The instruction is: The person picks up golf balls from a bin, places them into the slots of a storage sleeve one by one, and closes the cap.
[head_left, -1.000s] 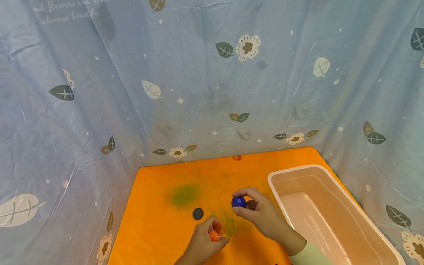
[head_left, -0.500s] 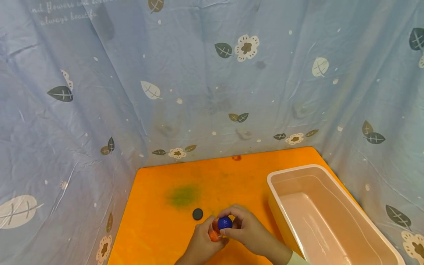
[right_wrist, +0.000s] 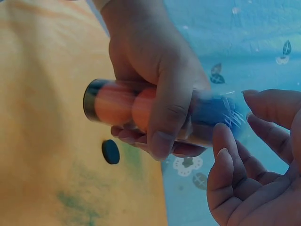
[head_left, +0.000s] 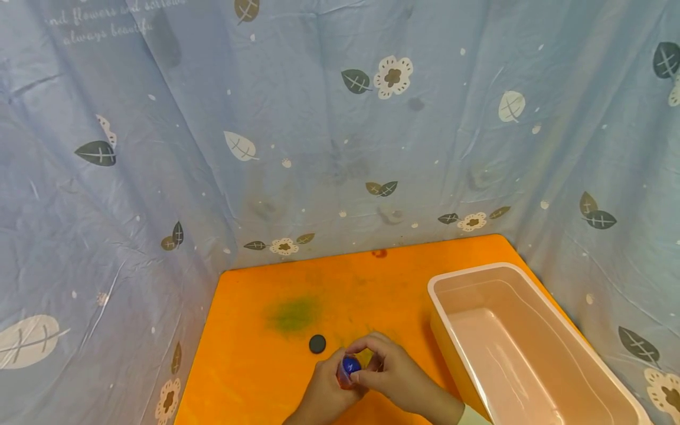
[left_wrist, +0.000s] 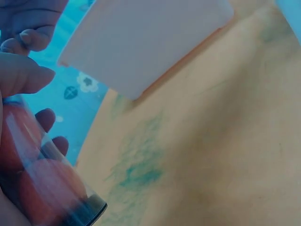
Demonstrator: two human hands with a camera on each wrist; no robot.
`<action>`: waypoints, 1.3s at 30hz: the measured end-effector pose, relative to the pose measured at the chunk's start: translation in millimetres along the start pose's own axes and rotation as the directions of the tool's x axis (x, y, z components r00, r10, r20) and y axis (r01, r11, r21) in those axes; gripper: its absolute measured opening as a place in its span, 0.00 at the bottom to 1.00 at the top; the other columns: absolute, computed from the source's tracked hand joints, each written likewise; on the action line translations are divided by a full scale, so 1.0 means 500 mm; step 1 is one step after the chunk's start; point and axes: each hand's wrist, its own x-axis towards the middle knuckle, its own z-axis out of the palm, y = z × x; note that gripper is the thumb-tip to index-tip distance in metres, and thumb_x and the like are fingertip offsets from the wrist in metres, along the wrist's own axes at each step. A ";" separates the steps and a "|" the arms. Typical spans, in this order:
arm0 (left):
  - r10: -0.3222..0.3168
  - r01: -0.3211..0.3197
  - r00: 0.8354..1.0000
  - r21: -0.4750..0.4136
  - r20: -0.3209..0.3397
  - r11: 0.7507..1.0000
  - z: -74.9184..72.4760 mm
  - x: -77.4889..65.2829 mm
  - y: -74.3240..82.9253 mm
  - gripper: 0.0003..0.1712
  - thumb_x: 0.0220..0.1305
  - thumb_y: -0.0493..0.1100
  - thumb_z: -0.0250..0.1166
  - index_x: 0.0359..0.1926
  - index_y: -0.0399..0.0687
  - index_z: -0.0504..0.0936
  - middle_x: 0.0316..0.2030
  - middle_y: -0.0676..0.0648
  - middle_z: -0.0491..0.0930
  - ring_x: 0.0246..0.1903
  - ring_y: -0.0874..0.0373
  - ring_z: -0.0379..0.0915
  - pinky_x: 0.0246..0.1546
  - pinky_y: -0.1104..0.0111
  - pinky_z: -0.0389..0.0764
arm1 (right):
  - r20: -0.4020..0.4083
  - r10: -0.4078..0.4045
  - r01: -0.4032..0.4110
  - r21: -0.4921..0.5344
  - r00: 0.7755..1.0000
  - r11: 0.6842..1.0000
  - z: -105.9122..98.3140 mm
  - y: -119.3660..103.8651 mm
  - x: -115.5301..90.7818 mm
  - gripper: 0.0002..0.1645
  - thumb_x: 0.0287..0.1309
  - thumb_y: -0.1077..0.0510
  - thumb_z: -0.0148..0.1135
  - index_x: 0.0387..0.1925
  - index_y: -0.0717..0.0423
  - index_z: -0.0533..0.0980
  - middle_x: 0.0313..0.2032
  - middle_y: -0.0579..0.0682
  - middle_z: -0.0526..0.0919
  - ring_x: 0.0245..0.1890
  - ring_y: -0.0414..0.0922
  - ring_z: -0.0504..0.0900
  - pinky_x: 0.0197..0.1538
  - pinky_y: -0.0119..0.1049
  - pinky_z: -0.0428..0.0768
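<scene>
My left hand (head_left: 321, 394) grips a clear plastic tube (right_wrist: 89, 101) with a black end. Two orange balls (right_wrist: 113, 104) show inside through the wall in the right wrist view. At the tube's mouth end sits a blue ball (head_left: 350, 366), seen through the clear plastic in the right wrist view. My right hand (head_left: 392, 373) is at that mouth, its fingers spread apart and the fingertips right by the rim. On the table, left of the hands, lies a round black cap (head_left: 317, 344). The left wrist view shows the tube's black end (left_wrist: 91, 211) pointing down.
A pale pink plastic tub (head_left: 441, 307) stands on the right of the orange table (head_left: 255, 295). Green stains (head_left: 294, 314) mark the tabletop. Blue curtains (head_left: 319, 147) with leaf and flower prints surround the table on the far side and both flanks.
My right hand has carried the blue ball left and down to the tube's mouth; the ball has gone into the tube and the fingers have loosened. The left hand keeps its grip.
</scene>
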 end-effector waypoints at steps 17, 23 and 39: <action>-0.021 0.026 0.997 0.064 -0.075 0.998 -0.021 -0.020 -0.016 0.17 0.53 0.44 0.74 0.40 0.51 0.75 0.24 0.53 0.74 0.20 0.63 0.70 0.22 0.69 0.76 | -0.008 0.088 -0.087 0.074 0.996 0.993 -0.011 0.018 0.000 0.17 0.61 0.55 0.64 0.52 0.46 0.75 0.48 0.50 0.75 0.29 0.46 0.78 0.33 0.38 0.79; -0.179 0.198 0.968 0.097 -0.176 0.975 -0.061 -0.060 -0.037 0.21 0.50 0.49 0.76 0.40 0.52 0.74 0.28 0.51 0.78 0.25 0.57 0.75 0.28 0.65 0.78 | -0.005 0.124 -0.123 0.081 0.992 0.989 -0.011 0.029 0.000 0.17 0.61 0.53 0.64 0.52 0.45 0.74 0.50 0.49 0.74 0.29 0.47 0.78 0.34 0.38 0.79; -0.342 0.478 0.743 0.098 -0.575 0.873 -0.224 -0.146 -0.052 0.29 0.44 0.53 0.78 0.44 0.46 0.77 0.38 0.44 0.82 0.33 0.56 0.77 0.33 0.66 0.78 | 0.017 0.162 -0.162 0.072 0.987 0.984 -0.003 0.040 0.000 0.19 0.61 0.48 0.64 0.53 0.44 0.74 0.51 0.49 0.74 0.31 0.49 0.77 0.35 0.39 0.79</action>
